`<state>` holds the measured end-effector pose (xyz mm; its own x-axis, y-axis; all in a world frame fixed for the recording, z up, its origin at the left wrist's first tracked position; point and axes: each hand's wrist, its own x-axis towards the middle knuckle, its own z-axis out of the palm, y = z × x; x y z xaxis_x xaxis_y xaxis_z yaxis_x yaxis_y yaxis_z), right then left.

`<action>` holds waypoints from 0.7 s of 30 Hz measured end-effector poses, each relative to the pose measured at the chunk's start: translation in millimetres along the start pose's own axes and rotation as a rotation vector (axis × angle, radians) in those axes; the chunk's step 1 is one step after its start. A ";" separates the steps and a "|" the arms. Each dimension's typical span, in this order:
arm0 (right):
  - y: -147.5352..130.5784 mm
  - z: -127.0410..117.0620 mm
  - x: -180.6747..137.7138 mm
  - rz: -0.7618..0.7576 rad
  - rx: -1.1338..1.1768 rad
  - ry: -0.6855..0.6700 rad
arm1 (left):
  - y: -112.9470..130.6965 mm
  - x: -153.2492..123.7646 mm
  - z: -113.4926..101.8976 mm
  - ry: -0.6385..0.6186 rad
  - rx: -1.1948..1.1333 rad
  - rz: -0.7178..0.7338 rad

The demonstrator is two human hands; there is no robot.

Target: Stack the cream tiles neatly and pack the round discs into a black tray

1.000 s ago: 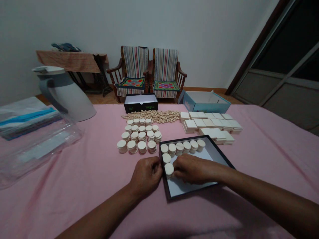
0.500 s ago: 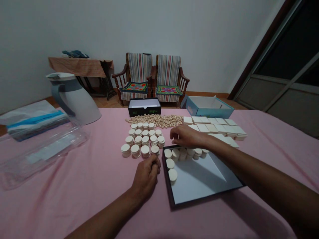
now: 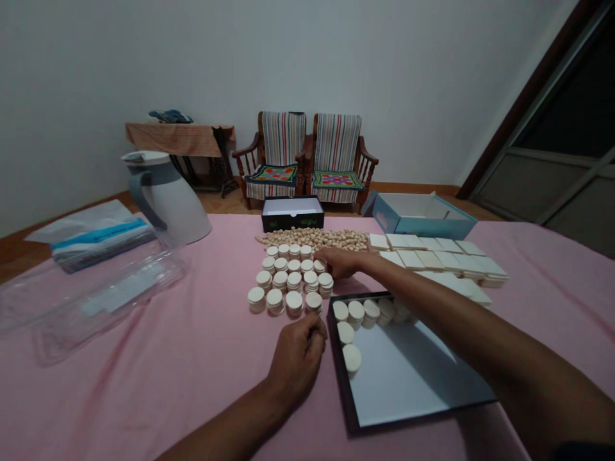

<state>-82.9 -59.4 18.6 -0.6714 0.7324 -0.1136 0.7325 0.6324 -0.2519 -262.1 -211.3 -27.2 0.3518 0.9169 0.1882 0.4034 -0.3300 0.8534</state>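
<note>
Stacks of pale round wooden discs [image 3: 294, 280] stand in rows on the pink cloth. My right hand [image 3: 339, 261] reaches over the box lid and has its fingertips round a disc stack [image 3: 319, 266] at the right end of one row. Loosely curled on the cloth, my left hand [image 3: 298, 352] lies just in front of the nearest row, its knuckles close to the end stack [image 3: 314, 302]. I see nothing in its fingers. Along the far and left edges of the shallow dark-rimmed lid [image 3: 408, 378] sit several more discs [image 3: 355, 312]; my right forearm hides some.
Small wooden pieces [image 3: 336, 239] lie heaped behind the stacks, before a black box [image 3: 293, 221]. Square wooden tiles [image 3: 446, 261] and a blue box [image 3: 423, 218] are at right. A jug [image 3: 173, 198], a tissue pack [image 3: 100, 242] and clear plastic packaging [image 3: 120, 291] are at left.
My right hand has moved left and down from above the lid's far edge to the disc stack. My left hand stays beside the front row. The camera view has shifted a little.
</note>
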 end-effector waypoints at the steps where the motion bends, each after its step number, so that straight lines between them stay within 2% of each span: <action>1: 1.5 1.6 2.0 -0.015 0.001 -0.008 | 0.4 0.0 0.0 0.001 0.002 -0.001; 7: 9.1 5.3 6.3 -0.044 0.034 -0.052 | 1.3 -0.6 0.4 -0.004 0.000 -0.007; 21: 7.0 2.3 -5.4 0.034 0.033 -0.004 | -0.1 -1.0 0.6 -0.005 0.016 -0.015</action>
<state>-74.4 -59.6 15.2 -0.6466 0.7523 -0.1263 0.7509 0.5986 -0.2791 -262.1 -212.3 -27.8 0.3499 0.9207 0.1728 0.4219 -0.3196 0.8484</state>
